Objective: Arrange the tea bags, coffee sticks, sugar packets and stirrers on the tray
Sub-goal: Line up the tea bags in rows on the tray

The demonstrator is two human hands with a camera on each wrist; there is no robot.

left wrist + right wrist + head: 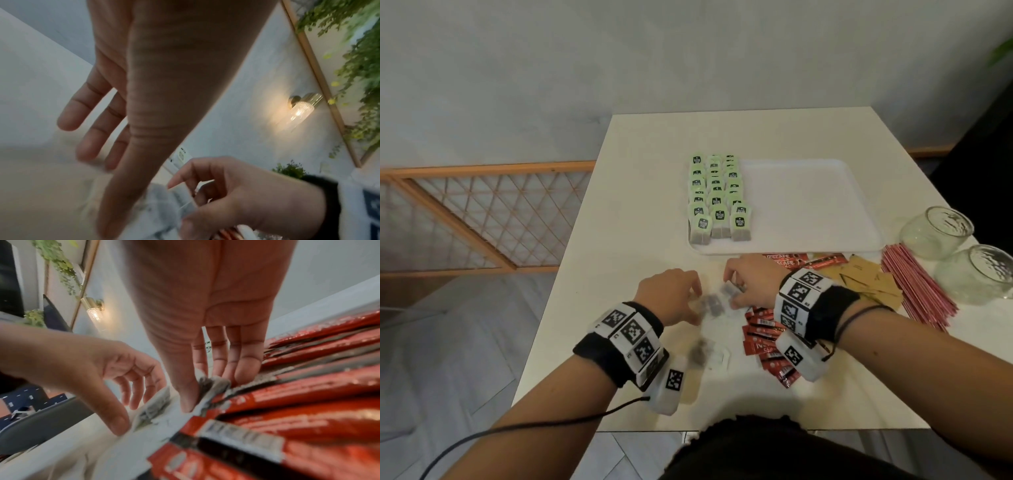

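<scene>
A white tray (pixel 815 205) lies mid-table, and rows of green-tagged tea bags (pixel 717 198) fill its left part. In front of it, loose tea bags (pixel 713 305) lie between my hands. My right hand (pixel 732 291) pinches one tea bag (pixel 214 383) between thumb and fingers. My left hand (pixel 697 301) hovers over the pile with fairly straight fingers (pixel 88 146), its thumb tip touching a tea bag (pixel 154 405). Red coffee sticks (pixel 767 342) lie under my right wrist, with more (pixel 791 260) by the tray. Brown sugar packets (pixel 866 279) and red stirrers (pixel 917 291) lie to the right.
Two empty glass jars (pixel 936 236) (pixel 979 274) lie at the table's right edge. One more tea bag (pixel 702 353) lies near my left wrist. The tray's right part holds nothing. A wooden lattice rail (pixel 482 212) stands left of the table.
</scene>
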